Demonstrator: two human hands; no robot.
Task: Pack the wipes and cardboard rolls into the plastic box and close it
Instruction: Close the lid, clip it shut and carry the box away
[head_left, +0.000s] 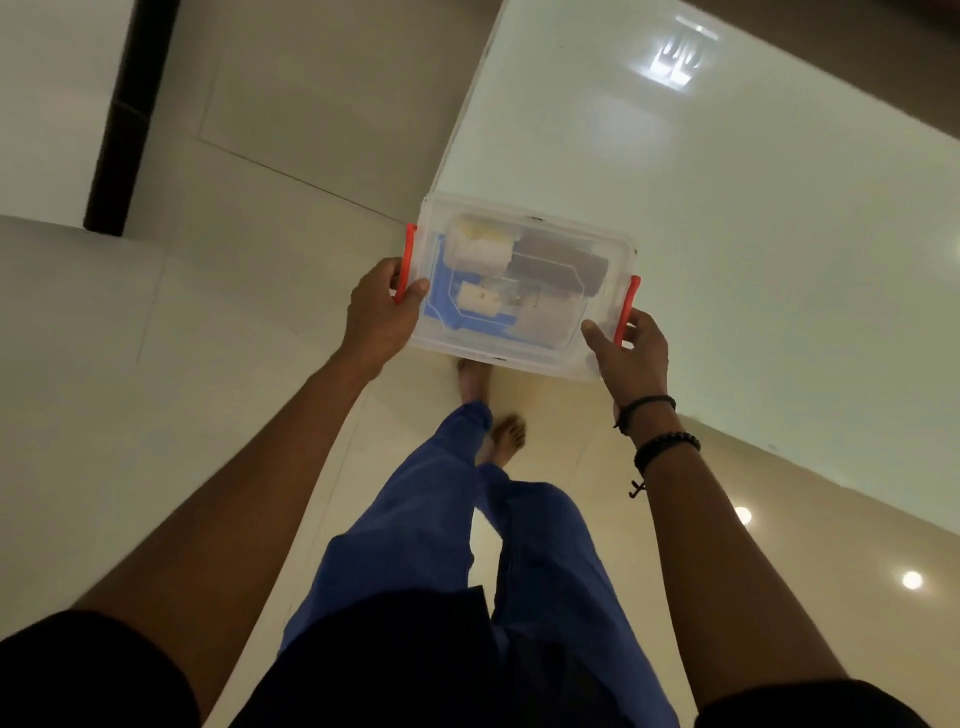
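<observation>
At frame centre, the left hand (382, 312) and right hand (631, 345) are clamping the lidded plastic box (519, 288) by its red latches (627, 310); it looks light, rigid, slippery.

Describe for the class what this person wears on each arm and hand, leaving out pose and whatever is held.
Both hands, left hand and right hand, are bare, with no gloves or visible rings. The right wrist carries a thin black cord band and a black beaded bracelet with a small dangling piece. Short black sleeves cover the upper arms; the forearms are uncovered.

Dim, soft, slightly blurred wide-angle view; ceiling lights glare off the glossy table (779, 218)
</observation>
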